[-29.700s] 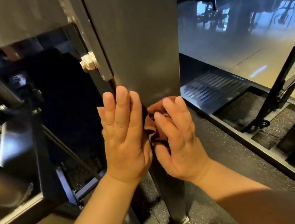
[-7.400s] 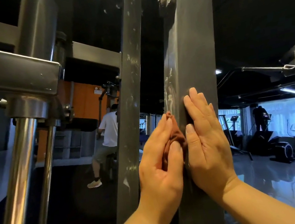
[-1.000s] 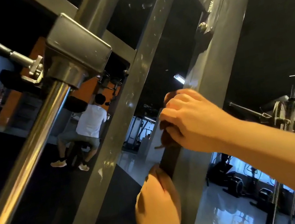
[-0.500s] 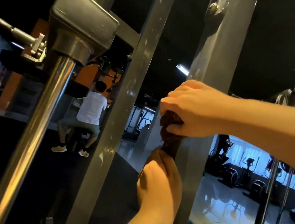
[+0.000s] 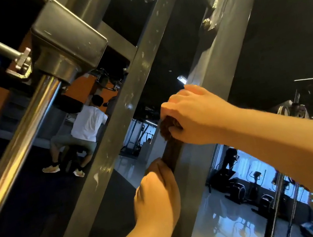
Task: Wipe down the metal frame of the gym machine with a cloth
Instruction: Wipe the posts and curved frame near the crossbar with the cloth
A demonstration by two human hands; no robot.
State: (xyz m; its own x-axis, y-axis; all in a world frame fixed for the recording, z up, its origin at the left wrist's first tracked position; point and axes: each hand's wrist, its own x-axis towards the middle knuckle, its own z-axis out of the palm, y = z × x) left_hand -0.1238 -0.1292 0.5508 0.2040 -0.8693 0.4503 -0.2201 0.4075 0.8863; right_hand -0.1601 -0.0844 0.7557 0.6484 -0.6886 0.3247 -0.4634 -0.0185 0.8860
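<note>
Right hand (image 5: 194, 116) grips brown cloth (image 5: 168, 128), fingers curled tight round it, bunching it against the near edge of the grey frame post (image 5: 228, 44). Left hand (image 5: 158, 196) sits just below that grip, fingers curled round the same post edge. Cannot tell whether it touches the cloth's lower end.

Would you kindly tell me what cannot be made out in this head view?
Head view:
- Cloth: mostly hidden under the right hand's grip.
- Left hand: fingertips hidden behind the post.
- Post's top and foot: cut off by the frame edges.
- Dirt left on the post: too dim and blurred to tell.
</note>
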